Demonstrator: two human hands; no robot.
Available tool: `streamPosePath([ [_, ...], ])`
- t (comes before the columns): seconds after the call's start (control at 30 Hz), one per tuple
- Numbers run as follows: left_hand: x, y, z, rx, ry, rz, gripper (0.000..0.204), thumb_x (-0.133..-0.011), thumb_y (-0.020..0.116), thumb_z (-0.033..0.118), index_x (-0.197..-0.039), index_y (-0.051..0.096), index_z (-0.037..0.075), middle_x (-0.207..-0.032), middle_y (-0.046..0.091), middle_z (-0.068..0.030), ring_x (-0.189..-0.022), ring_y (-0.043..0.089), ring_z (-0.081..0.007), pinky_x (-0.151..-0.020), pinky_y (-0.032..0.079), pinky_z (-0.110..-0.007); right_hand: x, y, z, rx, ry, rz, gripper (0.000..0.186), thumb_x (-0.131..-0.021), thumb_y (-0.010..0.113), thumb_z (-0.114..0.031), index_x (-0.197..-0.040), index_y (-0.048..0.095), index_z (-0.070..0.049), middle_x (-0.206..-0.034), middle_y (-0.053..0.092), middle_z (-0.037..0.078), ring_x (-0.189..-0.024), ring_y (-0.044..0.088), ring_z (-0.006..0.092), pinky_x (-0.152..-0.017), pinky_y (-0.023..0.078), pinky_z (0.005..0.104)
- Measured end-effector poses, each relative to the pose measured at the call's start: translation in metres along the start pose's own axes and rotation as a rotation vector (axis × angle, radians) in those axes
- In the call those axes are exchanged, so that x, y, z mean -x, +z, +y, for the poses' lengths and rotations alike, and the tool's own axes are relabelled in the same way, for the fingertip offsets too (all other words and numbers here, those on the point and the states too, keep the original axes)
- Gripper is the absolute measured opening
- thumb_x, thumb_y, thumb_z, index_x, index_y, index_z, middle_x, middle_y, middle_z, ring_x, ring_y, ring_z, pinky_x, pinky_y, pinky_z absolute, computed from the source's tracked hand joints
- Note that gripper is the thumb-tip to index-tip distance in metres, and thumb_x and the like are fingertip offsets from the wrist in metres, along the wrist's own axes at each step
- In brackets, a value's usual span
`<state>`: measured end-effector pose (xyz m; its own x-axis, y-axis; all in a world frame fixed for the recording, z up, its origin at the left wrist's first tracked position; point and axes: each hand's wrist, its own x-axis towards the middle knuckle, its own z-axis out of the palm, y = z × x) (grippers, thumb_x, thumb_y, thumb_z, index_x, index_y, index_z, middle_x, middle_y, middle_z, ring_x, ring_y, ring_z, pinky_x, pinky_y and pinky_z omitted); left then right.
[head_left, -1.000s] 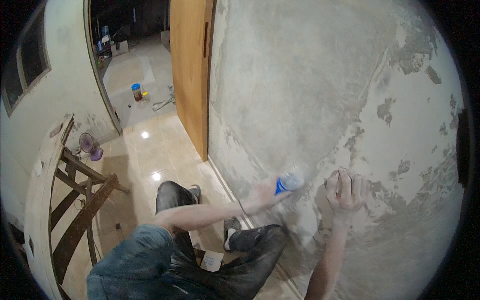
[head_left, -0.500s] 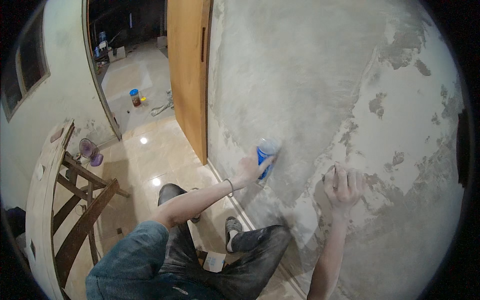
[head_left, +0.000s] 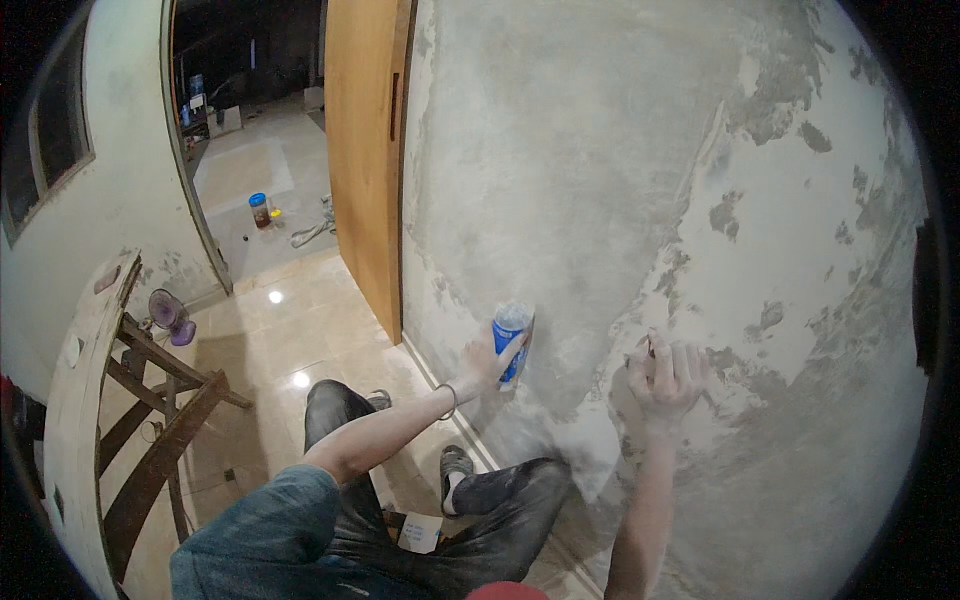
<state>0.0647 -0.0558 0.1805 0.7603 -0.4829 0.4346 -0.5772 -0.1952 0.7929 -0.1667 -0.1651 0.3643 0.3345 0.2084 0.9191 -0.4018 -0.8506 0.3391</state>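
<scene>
My left hand (head_left: 480,368) is wrapped round a blue cylindrical container (head_left: 508,362) with a clear, whitish end. The container is close to the grey plastered wall (head_left: 560,150); whether it touches the surface I cannot tell. Farther right, my right hand (head_left: 668,380) is at the wall with its fingers curled in. A small dark bit shows by its thumb and forefinger, but what it grips is hidden. Around that hand the wall is patchy, with pale smooth plaster (head_left: 775,260) and rough darker spots.
A wooden door (head_left: 365,170) stands beside the wall. At left are a worn wooden frame (head_left: 170,450) and a purple fan (head_left: 168,308). Beyond the doorway sits a blue-lidded jar (head_left: 259,211). A white box (head_left: 420,532) lies between my legs; something red (head_left: 507,592) shows below.
The whole view has shifted a little, moving the wall leftward in it. My left hand and the container sit slightly lower. Something red has appeared at the bottom edge.
</scene>
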Motion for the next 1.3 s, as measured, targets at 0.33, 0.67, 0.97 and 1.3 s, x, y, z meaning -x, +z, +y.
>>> streamPosePath([
  [0.33, -0.004, 0.002, 0.033, 0.162, 0.127, 0.064, 0.061, -0.090, 0.065, 0.052, -0.118, 0.056, -0.001, -0.096, 0.069, -0.0234, -0.088, 0.068, -0.0386, -0.077, 0.053, -0.046, 0.006, 0.002, 0.005, 0.019, -0.017, -0.006, 0.009, -0.083, 0.067, -0.006, -0.091, 0.070, -0.007, -0.059, 0.047, 0.000, -0.057, 0.048, 0.0181, -0.061, 0.039, 0.0341],
  [0.67, 0.019, 0.008, 0.039, 0.189, -0.113, -0.108, 0.067, -0.091, 0.063, 0.053, -0.130, 0.049, 0.001, -0.104, 0.068, -0.0250, -0.096, 0.068, -0.0386, -0.081, 0.053, -0.046, 0.006, 0.003, -0.003, -0.015, 0.025, 0.011, 0.009, -0.084, 0.066, -0.008, -0.090, 0.071, -0.004, -0.061, 0.050, 0.004, -0.058, 0.050, 0.0217, -0.060, 0.040, 0.0370],
  [0.97, -0.007, 0.001, 0.054, 0.444, -0.133, 0.201, 0.057, -0.091, 0.065, 0.049, -0.118, 0.055, 0.000, -0.095, 0.068, -0.0247, -0.090, 0.069, -0.0361, -0.077, 0.052, -0.046, -0.022, -0.004, -0.011, -0.136, -0.041, -0.032, 0.014, -0.077, 0.069, -0.004, -0.090, 0.071, -0.009, -0.057, 0.052, -0.005, -0.055, 0.051, 0.0139, -0.057, 0.040, 0.0315],
  [1.3, 0.003, 0.028, 0.085, 0.670, -0.206, 0.237, 0.050, -0.090, 0.069, 0.039, -0.120, 0.057, 0.001, -0.102, 0.067, -0.0160, -0.092, 0.066, -0.0260, -0.081, 0.051, -0.040, -0.125, 0.098, -0.038, -0.684, -0.280, -0.389, 0.010, -0.080, 0.068, -0.014, -0.088, 0.068, -0.008, -0.075, 0.064, 0.004, -0.073, 0.063, 0.0229, -0.068, 0.050, 0.0361],
])
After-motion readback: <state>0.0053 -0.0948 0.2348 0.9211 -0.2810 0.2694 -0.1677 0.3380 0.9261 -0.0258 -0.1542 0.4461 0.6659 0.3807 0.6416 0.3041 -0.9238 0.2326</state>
